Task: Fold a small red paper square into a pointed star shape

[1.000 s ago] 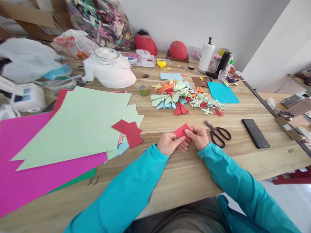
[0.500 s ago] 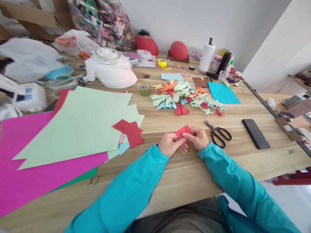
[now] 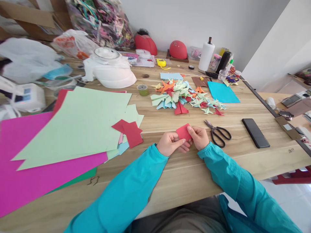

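A small red paper piece (image 3: 183,132) is pinched between both my hands just above the wooden table (image 3: 184,181). My left hand (image 3: 168,143) grips its lower left edge with thumb and fingers closed. My right hand (image 3: 199,137) holds the right edge, thumb on top. Both sleeves are teal. Black scissors (image 3: 218,133) lie just right of my right hand. A heap of folded paper shapes (image 3: 184,97) in green, orange, red and blue lies beyond my hands.
Large pink (image 3: 36,168) and pale green (image 3: 77,123) sheets with red scraps (image 3: 130,132) cover the left. A black phone (image 3: 255,133) and a blue sheet (image 3: 223,92) lie right. A paper roll (image 3: 206,55), red helmets, white bags and clutter line the back.
The red paper has been turned slightly in my fingers and now shows a flatter, squarer face. My hands have stayed in the same place.
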Tool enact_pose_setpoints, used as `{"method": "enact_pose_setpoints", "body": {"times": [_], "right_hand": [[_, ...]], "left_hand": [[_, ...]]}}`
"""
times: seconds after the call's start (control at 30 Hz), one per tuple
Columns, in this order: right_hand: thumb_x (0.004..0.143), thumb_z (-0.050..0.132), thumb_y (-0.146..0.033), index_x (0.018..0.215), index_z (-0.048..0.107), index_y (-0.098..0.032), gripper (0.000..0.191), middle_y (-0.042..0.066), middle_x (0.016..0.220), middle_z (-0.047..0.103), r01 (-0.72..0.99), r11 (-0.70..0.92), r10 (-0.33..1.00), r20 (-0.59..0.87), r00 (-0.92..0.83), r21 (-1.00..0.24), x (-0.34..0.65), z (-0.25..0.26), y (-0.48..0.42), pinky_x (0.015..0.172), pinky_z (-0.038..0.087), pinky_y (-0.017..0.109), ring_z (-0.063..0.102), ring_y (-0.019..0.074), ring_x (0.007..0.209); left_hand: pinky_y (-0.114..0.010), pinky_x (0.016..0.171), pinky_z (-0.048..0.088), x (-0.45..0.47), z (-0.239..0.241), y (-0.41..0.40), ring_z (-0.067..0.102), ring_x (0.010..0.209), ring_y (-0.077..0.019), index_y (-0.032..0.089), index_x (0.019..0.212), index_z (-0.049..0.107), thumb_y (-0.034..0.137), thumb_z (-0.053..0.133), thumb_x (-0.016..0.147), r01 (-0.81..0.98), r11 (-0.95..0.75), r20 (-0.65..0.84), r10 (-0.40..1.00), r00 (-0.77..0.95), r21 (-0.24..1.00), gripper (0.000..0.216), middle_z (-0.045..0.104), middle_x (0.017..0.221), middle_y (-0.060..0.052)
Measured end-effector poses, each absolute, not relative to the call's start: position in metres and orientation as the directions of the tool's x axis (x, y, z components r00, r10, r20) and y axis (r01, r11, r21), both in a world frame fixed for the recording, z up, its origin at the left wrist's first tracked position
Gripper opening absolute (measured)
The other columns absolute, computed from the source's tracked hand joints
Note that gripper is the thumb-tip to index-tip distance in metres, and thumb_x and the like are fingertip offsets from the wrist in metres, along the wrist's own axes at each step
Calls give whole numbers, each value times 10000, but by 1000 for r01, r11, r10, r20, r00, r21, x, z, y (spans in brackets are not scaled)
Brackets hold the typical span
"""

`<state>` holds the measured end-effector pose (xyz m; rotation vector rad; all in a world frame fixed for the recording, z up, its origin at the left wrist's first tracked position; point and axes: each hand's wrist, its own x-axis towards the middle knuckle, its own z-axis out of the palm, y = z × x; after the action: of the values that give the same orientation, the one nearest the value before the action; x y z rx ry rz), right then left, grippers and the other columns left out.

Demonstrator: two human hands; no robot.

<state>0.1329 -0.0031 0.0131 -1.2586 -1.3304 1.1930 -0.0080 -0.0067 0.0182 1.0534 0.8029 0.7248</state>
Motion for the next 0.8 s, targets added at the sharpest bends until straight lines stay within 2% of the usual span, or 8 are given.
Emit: {"method": "enact_pose_setpoints", "body": {"times": [0.33,0.57,0.8], "right_hand": [[711,487,-560,487,472,-164,455,-29,388,458,132,53,999,54,3,-990,136,15,-2,337,319,197,408,68,350],[708,487,-560,517,500,-162,443,-27,397,467,127,22,998,28,49,-992,137,13,1,333,321,202,409,72,349],[707,487,-563,509,482,-166,444,-32,390,464,127,29,999,34,41,-991,137,14,0,321,316,201,402,68,331]], "left_hand": [[-418,715,520,-11,11,-1,654,719,-255,62,776,616,296,731,562,-238,419,-202,768,608,876,338,685,797,-164],[-426,725,515,-10,9,-3,651,748,-257,78,794,606,281,745,536,-232,387,-191,789,583,892,356,678,856,-169],[-401,697,529,-10,4,0,654,712,-249,76,826,626,280,750,521,-240,398,-205,797,568,885,388,682,830,-157]]}}
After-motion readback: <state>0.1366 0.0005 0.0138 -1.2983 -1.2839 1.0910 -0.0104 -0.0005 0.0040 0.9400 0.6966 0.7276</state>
